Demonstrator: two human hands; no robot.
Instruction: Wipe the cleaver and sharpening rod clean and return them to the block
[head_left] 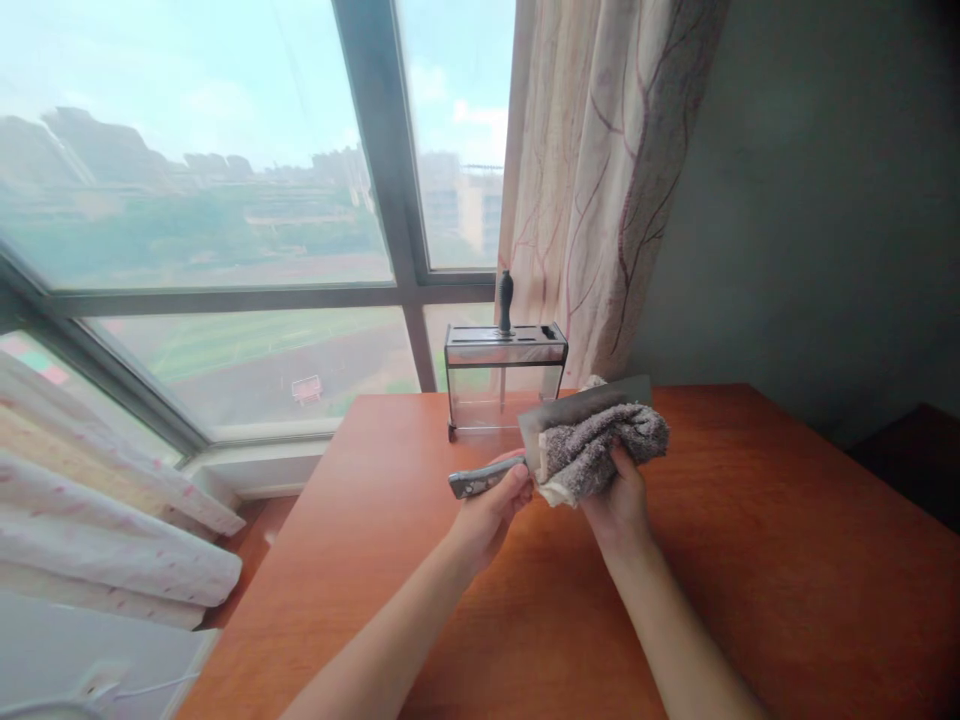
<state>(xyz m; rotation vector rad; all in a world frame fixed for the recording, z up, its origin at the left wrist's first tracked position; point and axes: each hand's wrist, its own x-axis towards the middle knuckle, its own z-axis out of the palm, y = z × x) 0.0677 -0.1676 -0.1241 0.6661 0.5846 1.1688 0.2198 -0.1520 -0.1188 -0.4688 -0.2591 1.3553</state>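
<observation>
A cleaver point(585, 402) with a broad grey blade and a dark handle is held above the table. My left hand point(495, 510) is closed around its handle near the blade. Bunched in my right hand point(622, 500) is a fuzzy grey cloth point(600, 447) with a pale edge, pressed against the blade and covering its lower part. The cloth hides some of my right fingers. Beyond my hands stands a clear-walled knife block point(506, 350) with a slotted dark top, and one knife's black handle point(505, 302) sticks up from it.
The reddish-brown wooden table point(360, 600) stretches out under my arms. Behind it are large windows point(225, 220) with grey frames and a patterned curtain point(592, 180). Another curtain point(97, 500) hangs at lower left, above a cable point(154, 685).
</observation>
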